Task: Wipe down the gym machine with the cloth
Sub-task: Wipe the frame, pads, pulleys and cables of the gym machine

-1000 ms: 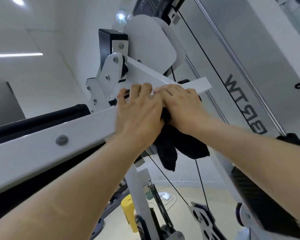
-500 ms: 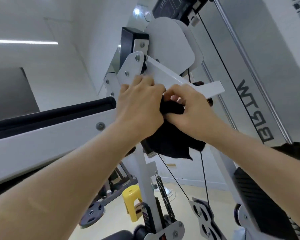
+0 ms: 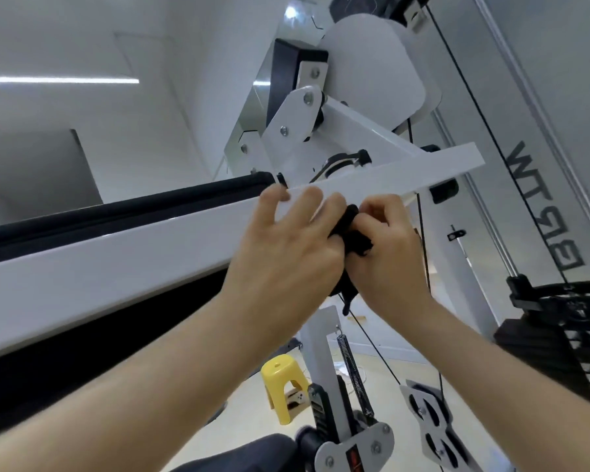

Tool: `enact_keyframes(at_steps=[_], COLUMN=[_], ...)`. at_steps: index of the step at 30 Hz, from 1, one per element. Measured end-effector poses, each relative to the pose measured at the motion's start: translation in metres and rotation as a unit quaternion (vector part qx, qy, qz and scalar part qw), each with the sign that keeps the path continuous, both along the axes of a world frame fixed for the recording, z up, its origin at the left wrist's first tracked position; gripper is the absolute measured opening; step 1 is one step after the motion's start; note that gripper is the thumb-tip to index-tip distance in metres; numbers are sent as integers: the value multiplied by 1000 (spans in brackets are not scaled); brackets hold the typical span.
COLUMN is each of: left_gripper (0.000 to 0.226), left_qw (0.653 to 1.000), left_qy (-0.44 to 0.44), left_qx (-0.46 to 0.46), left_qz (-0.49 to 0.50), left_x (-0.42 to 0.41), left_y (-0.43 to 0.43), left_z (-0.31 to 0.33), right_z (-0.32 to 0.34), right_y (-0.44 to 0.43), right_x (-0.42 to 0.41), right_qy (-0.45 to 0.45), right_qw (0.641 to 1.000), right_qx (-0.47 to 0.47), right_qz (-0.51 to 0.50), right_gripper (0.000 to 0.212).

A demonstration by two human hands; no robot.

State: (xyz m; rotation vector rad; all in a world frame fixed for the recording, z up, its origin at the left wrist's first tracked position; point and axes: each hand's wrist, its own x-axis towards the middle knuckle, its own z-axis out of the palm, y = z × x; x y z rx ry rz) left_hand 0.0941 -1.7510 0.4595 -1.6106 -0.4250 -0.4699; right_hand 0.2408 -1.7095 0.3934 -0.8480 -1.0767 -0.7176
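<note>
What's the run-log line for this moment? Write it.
step: bunching cloth | right grip: pinches cloth | left grip: on cloth, hold unclear | white bar: just above cloth

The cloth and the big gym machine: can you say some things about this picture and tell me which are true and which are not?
1. The cloth is black. True.
2. The stool on the floor is red. False: it is yellow.
3. The right hand has its fingers curled round the cloth. True.
4. The cloth is lying on the floor. False: it is up between the left hand and the right hand, just below the white bar of the machine.
</note>
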Motion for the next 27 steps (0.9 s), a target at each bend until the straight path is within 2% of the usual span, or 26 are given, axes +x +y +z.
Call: enact_keyframes(at_steps=[1, 4, 5, 7, 10, 12, 13, 15, 17, 18, 19, 21, 23, 26, 27], left_gripper=[34, 28, 34, 65, 72, 81, 80, 69, 44, 36, 35, 43, 51, 64, 66], left_qw=[1000, 995, 990, 982, 980, 968, 954, 900, 814, 753, 673, 476, 301, 95, 56], left_qy=[1, 12, 7, -8, -90, -170, -208, -284, -347, -377, -409, -436, -435, -414, -397], left_qx=[17, 23, -5, -51, -123, -176, -215, -313, -416, -474, -526, -630, -681, -693, -695], left_qz=[10, 101, 139, 181, 125, 56, 10, -104, -209, -258, -321, -432, -507, -582, -597], left_x=[-8, -34, -38, -39, -28, -15, -11, -6, -3, -3, -3, -6, -8, -9, -8], left_y=[1, 4, 3, 7, 29, 35, 36, 33, 29, 23, 17, 6, -2, -13, -18], left_z=[-4, -18, -23, -34, -58, -66, -71, -77, -77, -75, -74, -74, -74, -75, -74], right_z=[-7, -25, -27, -25, -19, -17, -15, -10, -3, -2, -1, -5, -11, -19, -19], right_y=[1, -4, -7, -14, -15, -12, -10, -10, -11, -13, -15, -22, -29, -37, -38], right_x=[-7, -30, -36, -43, -46, -46, -48, -53, -58, -61, -64, -72, -76, -73, -69], right_qy=[8, -14, -5, 41, 87, 130, 154, 203, 245, 255, 253, 219, 164, 131, 150], right_qw=[999, 986, 978, 959, 955, 937, 923, 897, 879, 875, 877, 894, 906, 880, 860], right_qx=[-5, -33, -37, -40, -67, -87, -87, -62, -32, -25, -23, -32, -50, -76, -74], right_qz=[40, 166, 207, 276, 276, 313, 342, 388, 408, 411, 408, 390, 387, 450, 482], right_gripper=[15, 16, 17, 20, 22, 23, 19, 7, 4, 4, 4, 2, 4, 14, 15])
